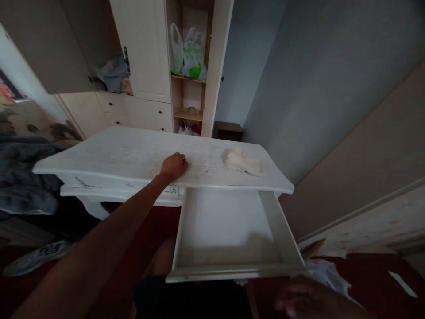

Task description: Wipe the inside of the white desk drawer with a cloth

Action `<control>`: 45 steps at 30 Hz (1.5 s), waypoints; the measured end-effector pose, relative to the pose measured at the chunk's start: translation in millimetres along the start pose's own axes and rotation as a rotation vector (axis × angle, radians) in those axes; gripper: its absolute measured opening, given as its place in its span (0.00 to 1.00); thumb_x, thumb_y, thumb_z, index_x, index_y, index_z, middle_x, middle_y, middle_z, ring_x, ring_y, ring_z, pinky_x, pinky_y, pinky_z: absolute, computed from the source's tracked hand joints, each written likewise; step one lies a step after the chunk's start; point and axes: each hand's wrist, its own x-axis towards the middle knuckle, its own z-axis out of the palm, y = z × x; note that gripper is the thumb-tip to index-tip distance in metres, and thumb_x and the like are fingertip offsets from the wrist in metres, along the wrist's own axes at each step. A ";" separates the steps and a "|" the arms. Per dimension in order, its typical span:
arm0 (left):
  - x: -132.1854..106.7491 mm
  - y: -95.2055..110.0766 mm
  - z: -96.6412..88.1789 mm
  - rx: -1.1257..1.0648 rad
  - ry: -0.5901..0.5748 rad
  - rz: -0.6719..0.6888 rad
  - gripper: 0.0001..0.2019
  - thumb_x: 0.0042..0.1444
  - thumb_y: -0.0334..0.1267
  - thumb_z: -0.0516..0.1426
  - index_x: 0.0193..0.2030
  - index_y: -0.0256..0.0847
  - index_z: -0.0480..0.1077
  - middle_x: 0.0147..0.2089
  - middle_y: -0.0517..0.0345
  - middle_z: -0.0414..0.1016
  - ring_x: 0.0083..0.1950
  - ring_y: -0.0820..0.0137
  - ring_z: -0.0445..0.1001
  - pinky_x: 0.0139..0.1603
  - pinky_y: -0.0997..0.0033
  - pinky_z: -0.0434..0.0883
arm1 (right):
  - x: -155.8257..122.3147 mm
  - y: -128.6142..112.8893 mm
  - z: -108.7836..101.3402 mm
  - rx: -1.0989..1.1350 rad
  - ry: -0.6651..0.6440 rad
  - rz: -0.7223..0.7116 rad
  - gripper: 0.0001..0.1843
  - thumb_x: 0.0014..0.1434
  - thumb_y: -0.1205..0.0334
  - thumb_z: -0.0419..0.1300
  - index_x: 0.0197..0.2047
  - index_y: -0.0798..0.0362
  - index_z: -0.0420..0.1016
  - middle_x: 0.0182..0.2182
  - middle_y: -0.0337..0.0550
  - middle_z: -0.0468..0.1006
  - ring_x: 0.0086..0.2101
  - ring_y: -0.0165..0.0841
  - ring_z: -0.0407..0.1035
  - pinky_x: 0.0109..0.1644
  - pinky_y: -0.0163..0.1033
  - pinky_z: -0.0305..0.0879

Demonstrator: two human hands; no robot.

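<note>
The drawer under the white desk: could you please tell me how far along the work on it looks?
Done: the drawer is pulled fully out, and nothing shows inside it. In hand: the left hand rests flat on the desk top, holding nothing; the right hand is blurred, low, just below the drawer front, apart from it. Left: the cream cloth lies untouched on the desk top, and the drawer is not yet closed.

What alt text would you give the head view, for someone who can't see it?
A person's left hand rests flat on a white desk top above a pulled-out, empty white drawer; the right hand is blurred at the bottom edge below the drawer front. A crumpled pale cloth lies on the desk to the right, and an open wardrobe with plastic bags stands behind.
</note>
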 end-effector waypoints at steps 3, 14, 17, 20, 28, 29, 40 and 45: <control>-0.7 1.3 -1.2 0.020 -0.011 -0.003 0.18 0.63 0.38 0.47 0.46 0.34 0.77 0.49 0.38 0.78 0.48 0.54 0.78 0.47 0.59 0.73 | -3.7 -30.1 -56.1 0.036 0.086 -0.156 0.31 0.51 0.36 0.68 0.49 0.51 0.82 0.28 0.43 0.80 0.28 0.31 0.73 0.33 0.35 0.68; 20.1 78.4 2.7 -0.341 0.011 -0.059 0.22 0.59 0.36 0.55 0.60 0.37 0.69 0.55 0.47 0.77 0.54 0.63 0.77 0.58 0.64 0.72 | 152.5 -87.1 -227.0 -0.118 1.280 -0.347 0.14 0.56 0.56 0.56 0.35 0.53 0.80 0.29 0.45 0.82 0.31 0.35 0.75 0.39 0.39 0.69; 33.5 126.5 8.5 -0.352 0.030 0.202 0.37 0.55 0.42 0.61 0.70 0.34 0.58 0.69 0.38 0.65 0.67 0.58 0.67 0.66 0.58 0.66 | 166.9 -86.1 -233.9 -0.208 1.298 -0.297 0.11 0.55 0.58 0.58 0.33 0.51 0.82 0.31 0.45 0.84 0.35 0.38 0.76 0.41 0.40 0.67; 49.6 165.6 13.1 -0.226 -0.022 0.409 0.46 0.53 0.47 0.64 0.75 0.39 0.50 0.78 0.38 0.47 0.78 0.49 0.46 0.72 0.45 0.54 | 171.3 -80.2 -234.5 -0.301 1.318 -0.265 0.12 0.56 0.57 0.59 0.35 0.49 0.83 0.36 0.45 0.85 0.38 0.38 0.76 0.41 0.39 0.66; 72.8 180.0 14.1 -0.053 -0.155 0.359 0.37 0.57 0.53 0.60 0.72 0.45 0.59 0.67 0.43 0.67 0.66 0.51 0.68 0.62 0.53 0.69 | 167.8 -80.4 -226.3 -0.459 1.314 -0.162 0.17 0.63 0.54 0.54 0.44 0.48 0.84 0.42 0.48 0.84 0.41 0.41 0.76 0.43 0.40 0.67; 67.0 177.2 11.8 -0.051 -0.135 0.363 0.33 0.57 0.51 0.60 0.69 0.46 0.62 0.65 0.45 0.70 0.63 0.53 0.71 0.59 0.56 0.71 | 167.4 -81.9 -225.1 -0.476 1.314 -0.142 0.17 0.63 0.54 0.54 0.45 0.49 0.83 0.43 0.49 0.84 0.41 0.42 0.76 0.43 0.40 0.67; -65.7 153.9 -27.8 -0.412 0.039 0.228 0.20 0.58 0.45 0.59 0.56 0.42 0.74 0.53 0.51 0.80 0.53 0.57 0.78 0.56 0.59 0.73 | 159.5 -62.8 -224.8 -0.075 1.190 -0.576 0.15 0.54 0.53 0.60 0.37 0.53 0.81 0.29 0.44 0.82 0.32 0.36 0.73 0.40 0.39 0.68; -100.7 158.3 -25.5 -0.514 -0.051 0.291 0.19 0.60 0.42 0.56 0.57 0.44 0.72 0.55 0.52 0.80 0.54 0.59 0.78 0.56 0.59 0.73 | 147.3 -58.8 -224.8 0.073 1.170 -0.595 0.23 0.50 0.42 0.63 0.34 0.55 0.80 0.25 0.43 0.78 0.27 0.33 0.70 0.36 0.39 0.68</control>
